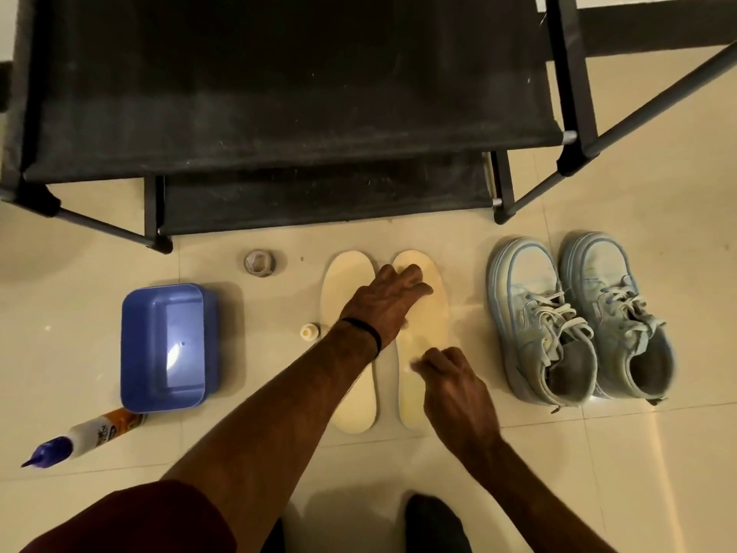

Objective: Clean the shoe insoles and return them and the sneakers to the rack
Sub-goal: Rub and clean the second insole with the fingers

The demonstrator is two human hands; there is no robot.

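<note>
From the head camera, the left hand (389,299) reaches forward across the near insole, its fingers spread and pressed flat on the toe end of the right insole (422,337). The right hand (454,387) hovers over that insole's heel half with fingers curled toward the thumb; whether they pinch anything is too blurred to tell. A black band circles the left wrist. Both insoles are pale cream, smooth and foam-like, lying side by side on the glossy tiled floor (598,453), the left insole (353,377) partly under the forearm. The light-blue laced sneakers (578,325) stand just right of them. The black fabric-shelved rack (279,113) stands beyond.
</note>
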